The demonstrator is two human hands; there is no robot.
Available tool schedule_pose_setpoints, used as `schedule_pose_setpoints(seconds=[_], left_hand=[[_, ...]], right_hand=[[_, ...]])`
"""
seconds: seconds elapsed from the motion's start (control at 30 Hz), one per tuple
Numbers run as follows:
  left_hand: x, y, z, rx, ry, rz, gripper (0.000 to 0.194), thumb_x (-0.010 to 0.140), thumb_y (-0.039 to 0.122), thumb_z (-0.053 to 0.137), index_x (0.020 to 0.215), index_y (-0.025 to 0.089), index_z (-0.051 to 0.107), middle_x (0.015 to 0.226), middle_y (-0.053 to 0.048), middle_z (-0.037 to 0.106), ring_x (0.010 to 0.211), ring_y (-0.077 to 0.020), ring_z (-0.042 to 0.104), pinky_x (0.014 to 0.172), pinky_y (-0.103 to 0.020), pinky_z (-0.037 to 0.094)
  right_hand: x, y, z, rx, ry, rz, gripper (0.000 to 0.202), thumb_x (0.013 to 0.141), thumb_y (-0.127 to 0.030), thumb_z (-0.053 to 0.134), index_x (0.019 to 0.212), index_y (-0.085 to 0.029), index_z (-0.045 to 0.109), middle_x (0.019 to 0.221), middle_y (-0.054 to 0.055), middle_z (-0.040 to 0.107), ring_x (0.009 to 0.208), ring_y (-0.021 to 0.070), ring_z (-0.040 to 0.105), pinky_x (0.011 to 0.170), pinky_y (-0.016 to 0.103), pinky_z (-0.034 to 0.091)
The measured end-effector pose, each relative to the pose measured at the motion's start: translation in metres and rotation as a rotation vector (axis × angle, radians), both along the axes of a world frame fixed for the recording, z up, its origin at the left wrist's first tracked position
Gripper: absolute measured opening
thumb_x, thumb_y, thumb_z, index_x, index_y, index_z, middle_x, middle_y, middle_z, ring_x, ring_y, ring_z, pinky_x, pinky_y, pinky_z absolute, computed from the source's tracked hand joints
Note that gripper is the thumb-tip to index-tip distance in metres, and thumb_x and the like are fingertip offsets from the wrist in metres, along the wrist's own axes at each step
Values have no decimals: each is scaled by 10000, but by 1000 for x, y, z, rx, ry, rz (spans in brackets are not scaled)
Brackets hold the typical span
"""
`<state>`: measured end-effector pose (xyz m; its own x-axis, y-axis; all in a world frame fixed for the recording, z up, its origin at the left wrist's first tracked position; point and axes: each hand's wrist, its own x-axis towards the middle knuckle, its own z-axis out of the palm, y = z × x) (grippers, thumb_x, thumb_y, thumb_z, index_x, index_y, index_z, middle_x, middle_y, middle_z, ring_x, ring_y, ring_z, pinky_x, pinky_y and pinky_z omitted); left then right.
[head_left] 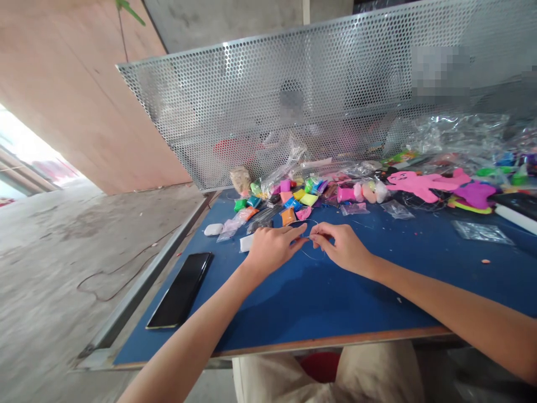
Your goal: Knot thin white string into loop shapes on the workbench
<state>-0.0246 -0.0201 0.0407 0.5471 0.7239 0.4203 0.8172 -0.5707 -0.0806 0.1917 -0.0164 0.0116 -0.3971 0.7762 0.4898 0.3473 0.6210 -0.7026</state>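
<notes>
A thin, pale thread [312, 257] loops out around my fingertips over the blue tabletop. My left hand [271, 246] is bent toward the right, with thumb and index finger close together at the thread. Facing it, my right hand [342, 246] pinches the thread between thumb and fingers, and the fingertips of both hands nearly meet. Just behind the hands lie an orange packet [288, 216] and a pink packet [304, 213]. A white block-like thing [246, 243] is partly hidden by my left hand.
A black phone [180, 291] lies at the table's left. Several colourful clay packets [308, 199], a pink figure-shaped piece [423, 183] and a purple piece [474, 194] line the back. Behind them rises a perforated metal panel [251, 101]. A clear plastic bag [482, 232] is at right.
</notes>
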Motion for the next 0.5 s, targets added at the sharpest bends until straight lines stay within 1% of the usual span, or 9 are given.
schedule_pose_setpoints(seconds=[0.07, 0.17, 0.3, 0.4, 0.5], left_hand=[[2, -2, 2, -20, 41, -5, 360, 1012, 441, 442, 1267, 301, 653, 988, -39, 777, 809, -189, 726, 585, -264, 393], [6, -4, 3, -63, 56, -1, 354, 1033, 429, 394, 1233, 310, 662, 990, -25, 775, 843, -188, 729, 571, -257, 365], [12, -5, 0, -120, 31, 49, 335, 1031, 406, 408, 1242, 317, 652, 1023, -31, 771, 861, -200, 729, 582, -257, 370], [16, -5, -5, -130, 34, 95, 335, 1031, 396, 406, 1209, 297, 671, 996, -45, 775, 798, -208, 729, 562, -266, 352], [16, -2, -10, -95, 4, 67, 336, 1034, 395, 400, 1184, 292, 684, 987, -36, 777, 783, -197, 726, 561, -267, 347]], right_hand=[[1, 0, -1, 76, -37, -5, 165, 992, -254, 487, 905, -224, 623, 750, 1, 704, 642, 152, 641, 646, 270, 474], [3, 2, -4, 184, -86, -4, 166, 997, -213, 460, 935, -223, 614, 798, 19, 704, 724, 169, 654, 713, 287, 479], [5, 5, -6, 291, -161, -8, 164, 999, -206, 453, 1005, -222, 615, 890, 55, 712, 823, 206, 663, 769, 324, 487], [6, 6, -5, 335, -192, -14, 171, 999, -201, 448, 1023, -220, 616, 901, 63, 712, 834, 216, 664, 777, 332, 486], [7, 5, -2, 310, -171, -25, 166, 997, -202, 456, 1007, -214, 621, 873, 55, 710, 808, 205, 665, 760, 320, 483]])
